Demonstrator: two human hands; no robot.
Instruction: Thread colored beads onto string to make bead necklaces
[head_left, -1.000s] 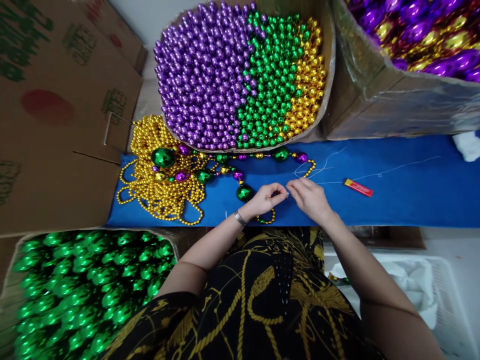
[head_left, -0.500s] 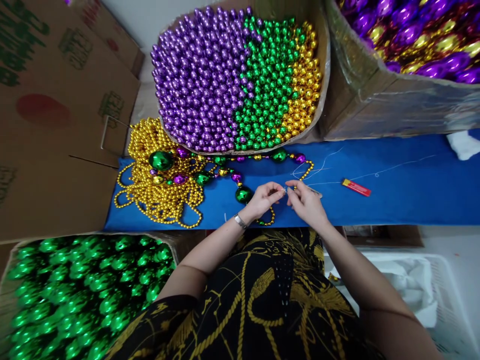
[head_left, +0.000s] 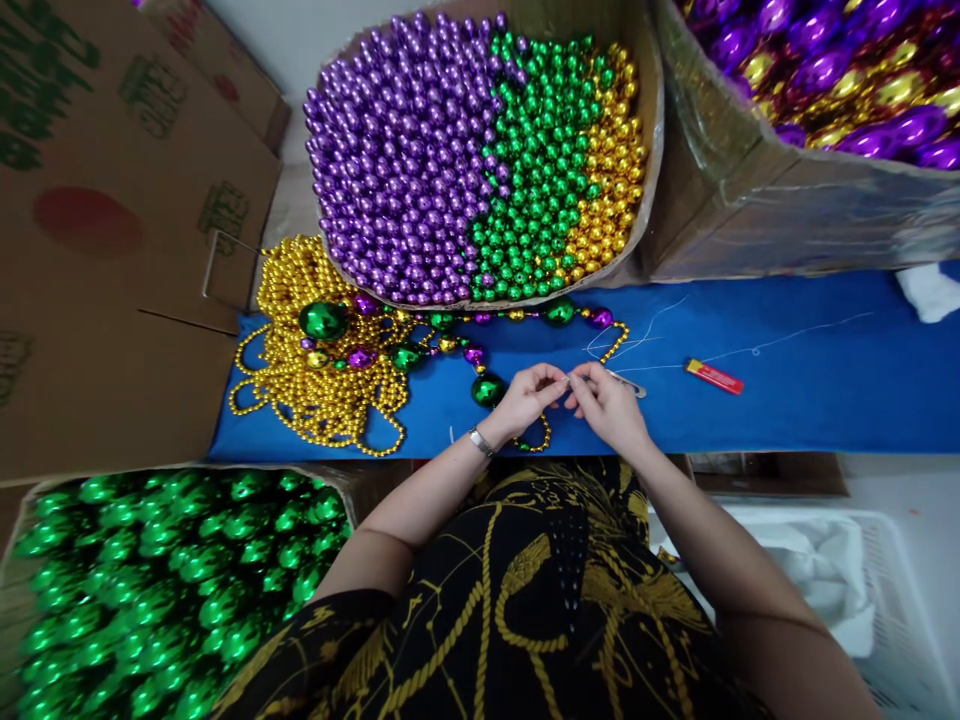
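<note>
My left hand [head_left: 531,400] and my right hand [head_left: 609,402] meet fingertip to fingertip above the blue cloth, each closed in a pinch. White thread [head_left: 649,368] runs to the fingers of my right hand; the bit pinched between the fingertips is tiny and mostly hidden. A bead necklace [head_left: 559,312] in green, purple and gold loops behind my hands, with a big green bead [head_left: 487,390] beside my left hand. Partly covered by my right hand lies a slim metal tool [head_left: 631,386], its kind unclear. Farther right rests a red lighter [head_left: 714,377].
A box of loose purple, green and gold beads [head_left: 420,170] stands behind the blue cloth [head_left: 810,400]. Gold bead strands [head_left: 322,390] are heaped at left. Boxes of large green beads [head_left: 180,570] and purple-gold beads [head_left: 817,70] flank me. A white crate [head_left: 900,560] sits lower right.
My right hand has shifted slightly left, its fingertips now tight against those of my left hand. More of the metal tool shows beside it. My left hand stays nearly still.
</note>
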